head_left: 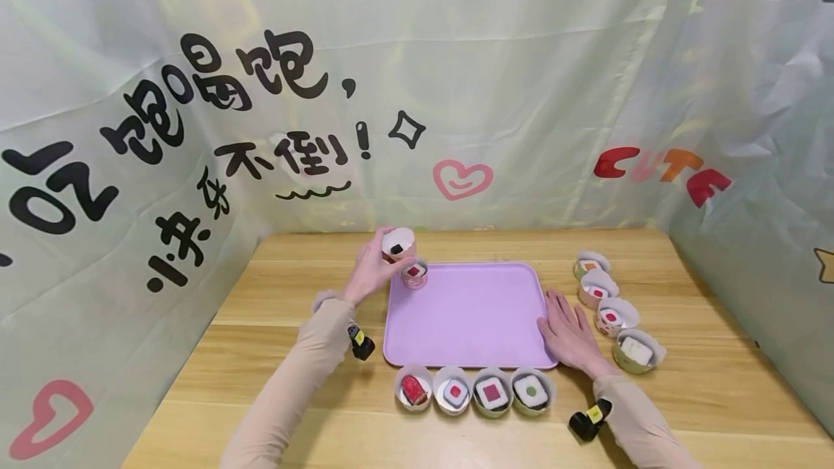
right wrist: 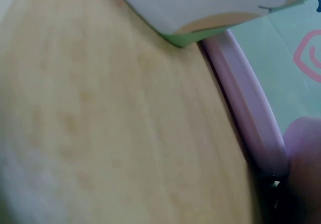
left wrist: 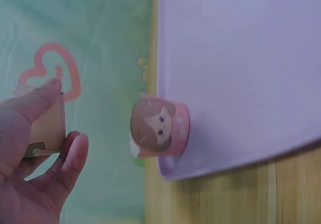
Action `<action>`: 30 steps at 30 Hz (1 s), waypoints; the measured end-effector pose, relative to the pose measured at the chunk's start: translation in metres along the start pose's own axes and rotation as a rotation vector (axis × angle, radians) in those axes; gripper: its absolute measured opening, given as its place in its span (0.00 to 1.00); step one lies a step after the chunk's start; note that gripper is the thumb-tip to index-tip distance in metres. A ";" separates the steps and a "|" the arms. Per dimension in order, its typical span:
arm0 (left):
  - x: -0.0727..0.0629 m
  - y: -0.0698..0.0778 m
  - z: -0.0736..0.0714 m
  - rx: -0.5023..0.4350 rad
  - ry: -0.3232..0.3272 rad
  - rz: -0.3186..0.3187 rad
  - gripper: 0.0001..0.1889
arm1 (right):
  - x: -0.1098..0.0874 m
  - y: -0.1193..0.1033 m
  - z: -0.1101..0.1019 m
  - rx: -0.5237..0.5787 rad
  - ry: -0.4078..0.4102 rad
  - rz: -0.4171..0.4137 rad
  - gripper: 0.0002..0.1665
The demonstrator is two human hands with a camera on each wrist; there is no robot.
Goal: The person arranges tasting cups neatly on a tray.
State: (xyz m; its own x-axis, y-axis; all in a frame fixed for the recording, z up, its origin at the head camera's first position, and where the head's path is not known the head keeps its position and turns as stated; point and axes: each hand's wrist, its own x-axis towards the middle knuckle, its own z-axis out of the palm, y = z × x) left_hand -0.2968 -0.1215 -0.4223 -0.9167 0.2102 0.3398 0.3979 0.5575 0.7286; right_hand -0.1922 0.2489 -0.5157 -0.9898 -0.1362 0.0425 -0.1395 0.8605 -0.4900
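Note:
A small paper baking cup (head_left: 399, 241) with a dark piece inside is gripped between the thumb and fingers of my left hand (head_left: 370, 266). It is raised beside the back left corner of a lilac tray (head_left: 469, 317). Just below it, a pink paper cup (head_left: 415, 275) holding a sushi-like piece stands in that corner; the left wrist view shows a cartoon face on this pink cup (left wrist: 160, 126). My right hand (head_left: 570, 331) rests with extended fingers on the tray's right edge. In the right wrist view, part of a finger (right wrist: 306, 158) touches the tray rim (right wrist: 246, 98).
Along the tray's front edge stand several filled paper cups, among them one with a red piece (head_left: 413, 390) and one with a green-dotted piece (head_left: 531, 391). More filled cups, including a green one (head_left: 635, 352), form a slanting line at right. Printed cloth (head_left: 521, 93) walls the wooden table (head_left: 293, 266).

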 end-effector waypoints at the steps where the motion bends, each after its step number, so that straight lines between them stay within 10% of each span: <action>1: 0.000 0.002 0.002 -0.003 -0.001 -0.003 0.37 | 0.000 0.000 0.000 -0.002 0.000 0.000 0.37; 30: 0.008 0.032 0.064 0.393 -0.139 0.097 0.33 | -0.001 0.000 0.000 0.013 0.005 -0.001 0.36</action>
State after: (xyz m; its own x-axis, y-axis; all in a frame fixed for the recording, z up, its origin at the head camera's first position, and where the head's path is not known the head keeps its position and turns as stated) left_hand -0.2942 -0.0504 -0.4346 -0.8828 0.3677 0.2924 0.4627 0.7882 0.4058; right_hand -0.1911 0.2485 -0.5159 -0.9898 -0.1342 0.0476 -0.1399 0.8540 -0.5010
